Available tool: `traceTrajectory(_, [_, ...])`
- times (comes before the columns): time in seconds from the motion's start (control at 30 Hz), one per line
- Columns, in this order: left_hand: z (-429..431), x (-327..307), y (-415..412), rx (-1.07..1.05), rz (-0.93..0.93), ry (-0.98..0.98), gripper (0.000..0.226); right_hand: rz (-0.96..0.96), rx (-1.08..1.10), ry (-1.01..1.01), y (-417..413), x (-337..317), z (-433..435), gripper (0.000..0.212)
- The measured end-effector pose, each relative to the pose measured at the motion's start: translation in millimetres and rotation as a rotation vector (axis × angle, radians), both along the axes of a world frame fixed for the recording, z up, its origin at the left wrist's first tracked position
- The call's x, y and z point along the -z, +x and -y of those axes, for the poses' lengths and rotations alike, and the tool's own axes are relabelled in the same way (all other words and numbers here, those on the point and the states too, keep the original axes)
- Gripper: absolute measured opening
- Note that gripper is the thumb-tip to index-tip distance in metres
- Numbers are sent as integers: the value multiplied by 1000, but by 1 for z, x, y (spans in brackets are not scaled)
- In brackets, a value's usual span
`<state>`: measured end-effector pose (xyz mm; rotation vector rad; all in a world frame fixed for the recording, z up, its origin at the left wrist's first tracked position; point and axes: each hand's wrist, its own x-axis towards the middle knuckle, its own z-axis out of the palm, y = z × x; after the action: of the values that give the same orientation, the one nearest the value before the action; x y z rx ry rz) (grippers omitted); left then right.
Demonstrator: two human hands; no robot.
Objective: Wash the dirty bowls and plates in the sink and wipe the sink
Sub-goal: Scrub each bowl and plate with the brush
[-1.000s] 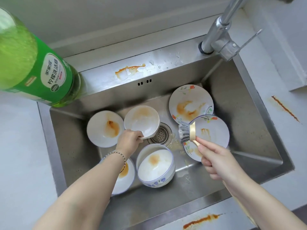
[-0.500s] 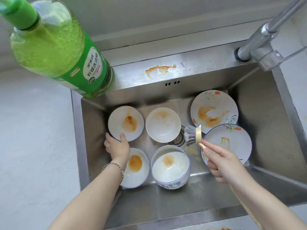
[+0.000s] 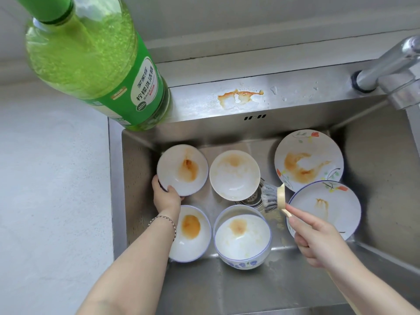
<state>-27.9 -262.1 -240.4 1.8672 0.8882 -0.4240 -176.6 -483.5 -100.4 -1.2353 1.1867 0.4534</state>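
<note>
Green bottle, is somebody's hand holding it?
No, the green bottle stands untouched; the left hand grips a bowl and the right hand holds the brush.

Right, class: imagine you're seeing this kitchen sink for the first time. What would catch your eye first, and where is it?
The big green detergent bottle looms at top left, at the sink back-left corner. Four bowls and two plates in the basin are smeared orange-brown; the left hand grips the far-left bowl, the right hand holds a brush near the drain. An orange spill marks the back ledge.
</note>
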Motion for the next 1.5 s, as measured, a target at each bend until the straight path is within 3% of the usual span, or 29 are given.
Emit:
traceTrajectory(0.23, [3, -73, -31, 76, 92, 38, 53, 137, 0, 4, 5, -23, -2, 31])
traceTrajectory(0.33, [6, -119, -55, 203, 138, 57, 51, 218, 29, -42, 4, -38, -2, 32])
traceTrajectory(0.57, [38, -209, -123, 470, 30, -138, 49, 314, -100, -121, -25, -76, 11, 71])
traceTrajectory(0.7, [55, -235, -162, 589, 31, -151, 55, 302, -124, -63, -62, -97, 31, 52])
traceTrajectory(0.77, [63, -247, -179, 583, 80, -205, 48, 292, -136, -124, -80, -101, 42, 51])
traceTrajectory(0.87, [79, -264, -200, 480, 111, -440, 34, 316, -109, -101, -96, -111, 54, 53])
traceTrajectory(1.03, [100, -274, -233, 290, 165, -637, 64, 394, -183, -1, -111, -136, 61, 45])
traceTrajectory(1.1, [105, -275, -239, 204, 205, -629, 58, 448, -258, -139, -114, -145, 70, 38])
traceTrajectory(1.2, [110, -278, -239, 170, 260, -553, 45, 646, -469, -552, -121, -158, 94, 34])
traceTrajectory(1.33, [118, -286, -233, 263, 362, -423, 52, 778, -1065, -992, -121, -174, 99, 33])
traceTrajectory(1.4, [123, -293, -233, 312, 447, -394, 50, 762, -1306, -1194, -117, -168, 95, 45])
traceTrajectory(1.43, [126, -296, -233, 315, 490, -384, 47, 742, -1373, -1253, -117, -166, 91, 55])
traceTrajectory(1.5, [128, -301, -232, 301, 550, -352, 42, 676, -1464, -1122, -123, -169, 78, 62])
